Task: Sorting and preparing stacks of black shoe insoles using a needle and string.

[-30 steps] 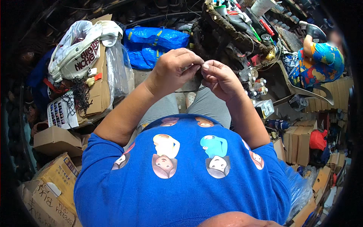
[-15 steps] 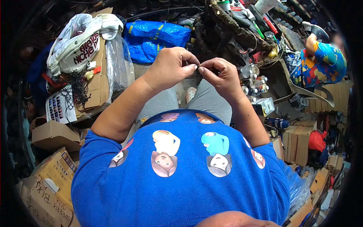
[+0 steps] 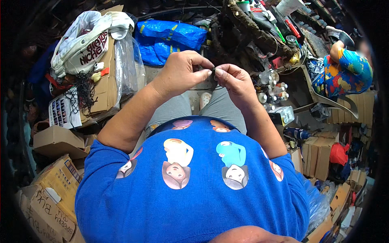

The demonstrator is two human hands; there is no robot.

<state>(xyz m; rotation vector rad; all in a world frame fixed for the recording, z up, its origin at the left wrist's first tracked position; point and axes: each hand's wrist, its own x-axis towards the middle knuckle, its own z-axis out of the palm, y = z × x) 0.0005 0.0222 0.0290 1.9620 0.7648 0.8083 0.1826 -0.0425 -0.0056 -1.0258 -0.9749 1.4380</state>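
Both hands meet above my lap, left hand (image 3: 181, 73) and right hand (image 3: 236, 81) each pinching a thin black cord (image 3: 213, 71) between thumb and fingertips, raised close, I judge, so its small end can be worked while slack droops below.

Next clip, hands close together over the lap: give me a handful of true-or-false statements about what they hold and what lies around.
1. Both hands pinch one small dark item. True: the left hand and right hand meet on the small dark item.
2. The right hand rests on a cardboard box. False: it is raised at the item.
3. A blue bag lies beyond the hands. True.
4. The small bottles stand on the person's left. False: on the right.
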